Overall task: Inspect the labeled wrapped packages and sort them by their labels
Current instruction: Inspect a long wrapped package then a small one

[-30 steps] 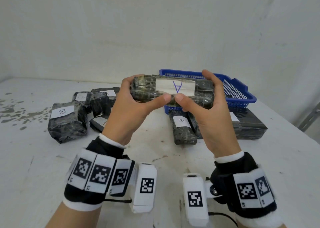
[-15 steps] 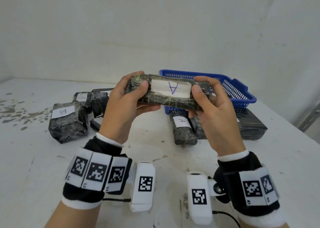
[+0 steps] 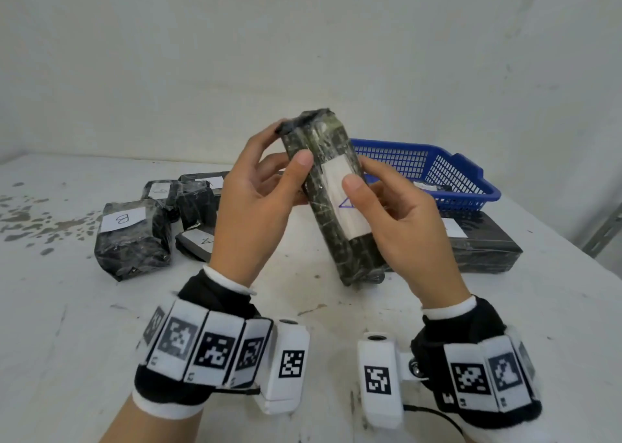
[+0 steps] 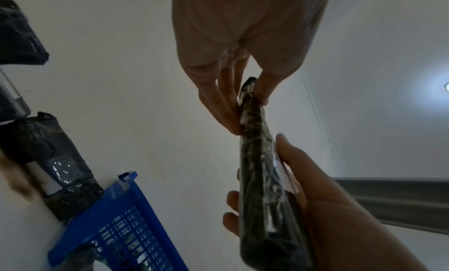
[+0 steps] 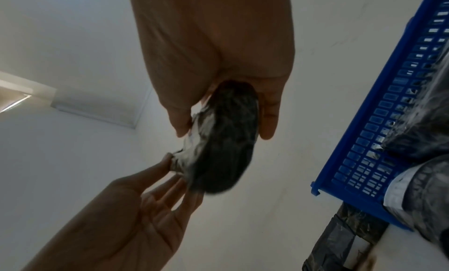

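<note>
Package [image 3: 331,200] upright, pinched between both hands' fingers [image 3: 304,159]

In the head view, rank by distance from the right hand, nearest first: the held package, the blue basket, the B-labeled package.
From the right hand:
1. Held package, gripped by it, tilted near upright.
2. Blue basket, just behind it, to the right.
3. B-labeled package, far left on the table, beyond the left hand.

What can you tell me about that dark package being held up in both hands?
The held package is a long, narrow block wrapped in dark, mottled, glossy plastic film with crinkled ends. A white paper label on its face carries a blue handwritten mark, partly hidden by a thumb. It stands nearly upright, tilted, above the white table. The left hand pinches its upper part; the right hand grips its lower part.
</note>
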